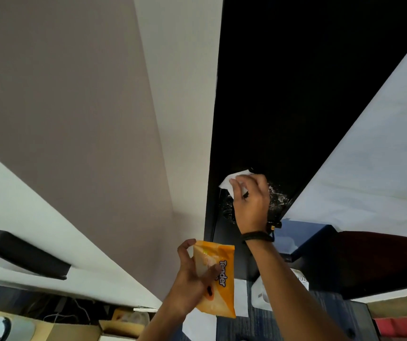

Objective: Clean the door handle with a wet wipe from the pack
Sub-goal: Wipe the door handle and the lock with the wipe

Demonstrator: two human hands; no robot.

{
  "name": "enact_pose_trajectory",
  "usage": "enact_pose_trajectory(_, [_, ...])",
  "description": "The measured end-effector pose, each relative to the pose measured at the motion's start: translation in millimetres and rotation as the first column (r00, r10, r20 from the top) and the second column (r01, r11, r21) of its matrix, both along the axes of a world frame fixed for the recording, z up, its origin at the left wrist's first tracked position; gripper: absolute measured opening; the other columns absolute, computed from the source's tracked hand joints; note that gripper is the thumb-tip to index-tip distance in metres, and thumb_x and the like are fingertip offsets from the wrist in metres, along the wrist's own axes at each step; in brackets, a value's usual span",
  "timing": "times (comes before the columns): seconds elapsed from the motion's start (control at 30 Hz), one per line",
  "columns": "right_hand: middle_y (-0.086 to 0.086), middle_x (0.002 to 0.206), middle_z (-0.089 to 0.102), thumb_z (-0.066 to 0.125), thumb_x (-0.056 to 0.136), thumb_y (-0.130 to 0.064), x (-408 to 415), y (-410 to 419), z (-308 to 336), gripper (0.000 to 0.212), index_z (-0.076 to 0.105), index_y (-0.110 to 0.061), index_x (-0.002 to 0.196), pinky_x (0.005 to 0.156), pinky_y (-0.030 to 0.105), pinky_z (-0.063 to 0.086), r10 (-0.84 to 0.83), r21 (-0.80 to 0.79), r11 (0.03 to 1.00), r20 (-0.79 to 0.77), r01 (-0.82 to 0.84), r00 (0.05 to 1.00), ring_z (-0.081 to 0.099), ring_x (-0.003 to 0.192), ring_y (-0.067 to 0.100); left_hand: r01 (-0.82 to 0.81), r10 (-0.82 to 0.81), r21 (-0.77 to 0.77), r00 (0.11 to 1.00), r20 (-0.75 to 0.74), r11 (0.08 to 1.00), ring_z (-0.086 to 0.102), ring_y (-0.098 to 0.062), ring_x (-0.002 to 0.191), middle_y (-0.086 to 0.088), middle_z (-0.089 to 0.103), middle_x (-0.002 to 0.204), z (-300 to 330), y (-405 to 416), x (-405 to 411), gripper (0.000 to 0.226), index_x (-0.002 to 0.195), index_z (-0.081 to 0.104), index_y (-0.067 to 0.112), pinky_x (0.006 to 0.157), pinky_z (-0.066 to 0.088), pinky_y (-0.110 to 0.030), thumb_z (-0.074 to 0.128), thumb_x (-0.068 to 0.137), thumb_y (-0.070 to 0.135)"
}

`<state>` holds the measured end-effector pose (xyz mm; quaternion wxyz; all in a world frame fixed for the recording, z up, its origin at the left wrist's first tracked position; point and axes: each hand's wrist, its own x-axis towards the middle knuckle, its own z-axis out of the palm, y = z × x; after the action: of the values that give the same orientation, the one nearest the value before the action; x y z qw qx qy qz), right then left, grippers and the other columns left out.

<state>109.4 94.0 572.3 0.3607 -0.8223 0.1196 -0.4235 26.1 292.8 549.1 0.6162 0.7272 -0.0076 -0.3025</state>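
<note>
Head: left hand point(192, 279), orange pack point(218, 279)

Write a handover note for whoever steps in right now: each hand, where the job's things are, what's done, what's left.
Left hand: holds the orange wipe pack low, in front of the body.
Right hand: fingers press a white wet wipe against the black door, about where the door handle should be; the hand and the dark hide the handle itself.
Done: a wipe is out of the pack and at the door.
Left: finish wiping. How much of the handle is clean cannot be told; pale streaks show on the door right of the hand.
</note>
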Motion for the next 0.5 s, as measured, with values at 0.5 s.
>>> enact_pose_trajectory(0.5, [0.007, 0.113, 0.065, 0.072, 0.094, -0.005, -17, -31, -6, 0.008, 0.077, -0.008, 0.098, 0.088, 0.029, 0.058, -0.107, 0.004, 0.994, -0.053, 0.107, 0.993, 0.065, 0.1, 0.019, 0.034, -0.037, 0.122, 0.999, 0.018, 0.992, 0.073, -0.009, 0.095, 0.011, 0.068, 0.119, -11, 5, 2, 0.043, 0.132, 0.043, 0.034, 0.064, 0.062, -0.016, 0.066, 0.097, 0.045])
